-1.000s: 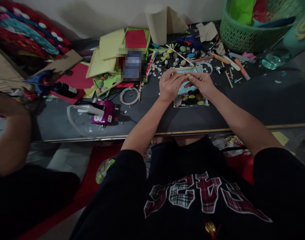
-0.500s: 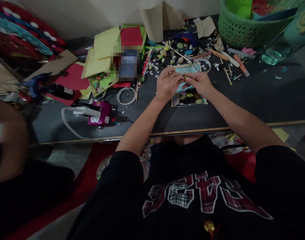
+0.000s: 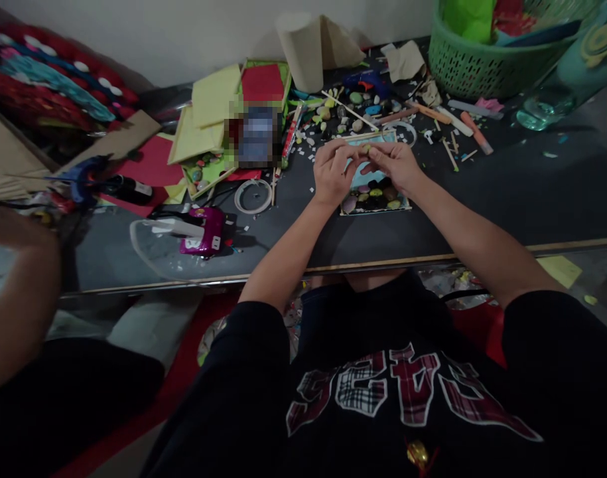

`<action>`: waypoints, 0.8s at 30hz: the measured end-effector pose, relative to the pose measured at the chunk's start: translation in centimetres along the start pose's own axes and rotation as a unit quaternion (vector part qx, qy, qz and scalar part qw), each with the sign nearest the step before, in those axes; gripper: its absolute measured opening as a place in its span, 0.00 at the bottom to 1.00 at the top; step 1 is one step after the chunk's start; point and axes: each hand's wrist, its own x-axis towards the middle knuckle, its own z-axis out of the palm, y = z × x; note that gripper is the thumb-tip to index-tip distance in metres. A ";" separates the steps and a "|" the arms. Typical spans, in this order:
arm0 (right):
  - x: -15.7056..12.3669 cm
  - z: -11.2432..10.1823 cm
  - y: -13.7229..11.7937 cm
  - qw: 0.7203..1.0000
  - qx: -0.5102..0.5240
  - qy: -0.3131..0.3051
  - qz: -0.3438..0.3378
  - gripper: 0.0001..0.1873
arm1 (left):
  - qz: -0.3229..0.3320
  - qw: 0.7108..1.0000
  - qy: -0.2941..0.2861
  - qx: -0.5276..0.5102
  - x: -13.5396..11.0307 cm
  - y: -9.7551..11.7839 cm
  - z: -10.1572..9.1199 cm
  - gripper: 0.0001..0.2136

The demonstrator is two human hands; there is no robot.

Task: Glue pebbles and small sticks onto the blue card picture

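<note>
Both: left hand (image 3: 333, 172) and right hand (image 3: 397, 164) pinch one pebble (image 3: 365, 149) at fingertips.
Pebble: small, rounded, yellow-green; axis indiscernible.

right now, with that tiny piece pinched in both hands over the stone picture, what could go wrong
The small yellowish piece sits only between fingertips of the left hand and right hand; a slip could drop it onto the stones in the framed board. It might roll off into the loose pebbles behind and be hard to find. Both hands hang low and could nudge those stones.
</note>
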 end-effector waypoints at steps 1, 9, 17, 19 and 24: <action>0.0 0.0 0.1 1.000 0.002 0.001 0.000 0.37 | 0.001 1.000 0.000 0.006 0.0 -0.1 -0.1 0.18; -0.1 0.0 -0.2 1.000 0.013 -0.013 0.024 0.35 | 0.029 0.999 -0.031 0.014 0.6 0.2 -0.6 0.21; -0.1 -0.2 0.1 0.999 0.014 -0.033 0.012 0.32 | 0.025 0.996 -0.081 -0.013 0.6 -0.2 -0.6 0.22; 0.0 -0.2 0.4 0.999 0.026 -0.033 -0.004 0.30 | 0.025 0.996 -0.084 -0.018 0.5 -0.4 -0.4 0.23; 0.2 0.0 0.6 0.999 0.029 -0.023 -0.011 0.29 | 0.010 0.997 -0.076 -0.017 0.6 0.0 -0.4 0.23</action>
